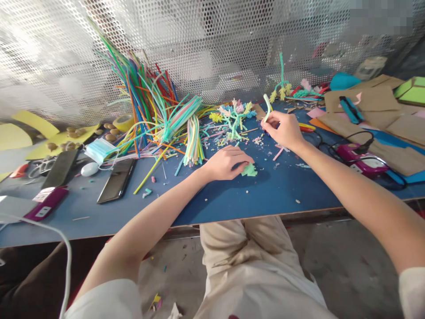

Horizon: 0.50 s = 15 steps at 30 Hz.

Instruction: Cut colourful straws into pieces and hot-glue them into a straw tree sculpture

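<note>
My left hand (227, 163) rests low over the blue table, its fingers curled and closed on a small light green fuzzy piece (249, 170). Part of that piece is hidden by the fingertips. Farther right and a little higher, my right hand (284, 128) pinches a short, pale, bent pipe cleaner (267, 105) that sticks up from between thumb and fingers. Behind both hands lies a branching pipe-cleaner plant (234, 116) with pink, blue and yellow tufts. Cut pastel bits (257, 140) are scattered around it.
Left of my hands lie a bundle of pastel pipe cleaners (194, 144), a dark phone (117, 180) and a face mask (100, 149). To the right are brown cardboard (361, 104), a blue cutter (351, 110) and a magenta power strip (361, 158) with a black cable. A perforated metal panel (186, 40) stands behind.
</note>
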Each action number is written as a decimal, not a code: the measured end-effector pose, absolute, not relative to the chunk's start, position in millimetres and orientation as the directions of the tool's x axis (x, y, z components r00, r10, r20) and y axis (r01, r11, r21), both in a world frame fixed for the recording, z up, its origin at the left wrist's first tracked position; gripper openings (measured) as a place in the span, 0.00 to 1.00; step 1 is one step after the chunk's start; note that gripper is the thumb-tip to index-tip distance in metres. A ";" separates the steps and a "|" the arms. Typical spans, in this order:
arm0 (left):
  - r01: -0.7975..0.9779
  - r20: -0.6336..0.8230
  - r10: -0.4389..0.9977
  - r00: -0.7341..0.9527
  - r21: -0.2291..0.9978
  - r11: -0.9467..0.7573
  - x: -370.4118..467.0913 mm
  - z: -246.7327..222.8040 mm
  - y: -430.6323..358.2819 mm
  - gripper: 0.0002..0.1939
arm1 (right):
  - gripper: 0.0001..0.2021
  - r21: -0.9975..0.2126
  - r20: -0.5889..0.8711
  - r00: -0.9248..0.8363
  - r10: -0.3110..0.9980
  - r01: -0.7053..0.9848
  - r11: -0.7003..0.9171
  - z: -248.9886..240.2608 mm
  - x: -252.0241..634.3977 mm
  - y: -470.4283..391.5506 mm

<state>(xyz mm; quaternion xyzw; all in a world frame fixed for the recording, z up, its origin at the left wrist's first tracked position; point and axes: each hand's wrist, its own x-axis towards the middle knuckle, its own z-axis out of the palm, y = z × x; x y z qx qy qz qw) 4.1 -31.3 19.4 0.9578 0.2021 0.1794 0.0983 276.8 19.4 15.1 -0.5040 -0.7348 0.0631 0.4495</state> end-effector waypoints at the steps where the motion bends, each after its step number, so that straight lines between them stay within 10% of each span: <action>1: 0.335 0.295 0.409 0.863 0.271 -0.903 3.1 20.0 -30.6 0.17 | 0.11 -0.545 0.595 -0.087 0.799 0.687 0.481 15.0 276.5 19.1; 15: 0.216 0.323 0.282 0.904 0.227 -0.950 -0.7 21.1 -24.2 0.27 | 0.11 -0.562 0.595 -0.114 0.796 0.648 0.514 11.5 273.9 19.4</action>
